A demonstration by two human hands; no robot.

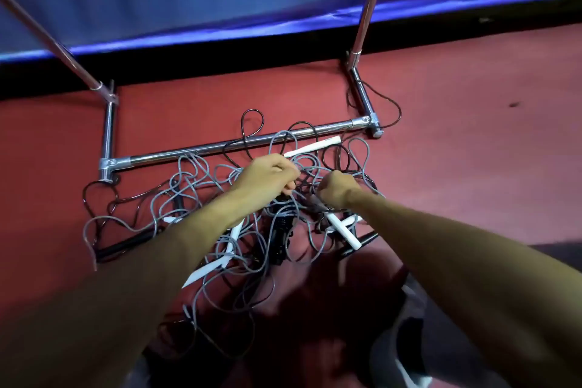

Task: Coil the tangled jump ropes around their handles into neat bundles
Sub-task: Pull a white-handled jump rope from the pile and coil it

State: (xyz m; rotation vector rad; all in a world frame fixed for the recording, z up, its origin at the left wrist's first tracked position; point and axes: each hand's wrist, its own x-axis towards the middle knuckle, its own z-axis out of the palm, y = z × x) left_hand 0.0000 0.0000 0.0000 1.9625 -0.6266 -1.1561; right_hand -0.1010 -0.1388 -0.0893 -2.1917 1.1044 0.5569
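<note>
Barely started: no bundles yet.
jump ropes (278,230) tangled beside rack bar (239,143); left hand (267,178) and right hand (338,190) both curled, gripping them.

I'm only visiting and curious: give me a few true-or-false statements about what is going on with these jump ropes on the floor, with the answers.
1. The left hand and the right hand both grip strands of the jump ropes. True.
2. The jump ropes are already wound into neat bundles. False: they lie in a loose tangle.
3. Every handle is black. False: several are white, such as the white handle by the bar.
4. A chrome bar runs across beyond the hands. True.
5. The floor is green. False: it is red.
</note>
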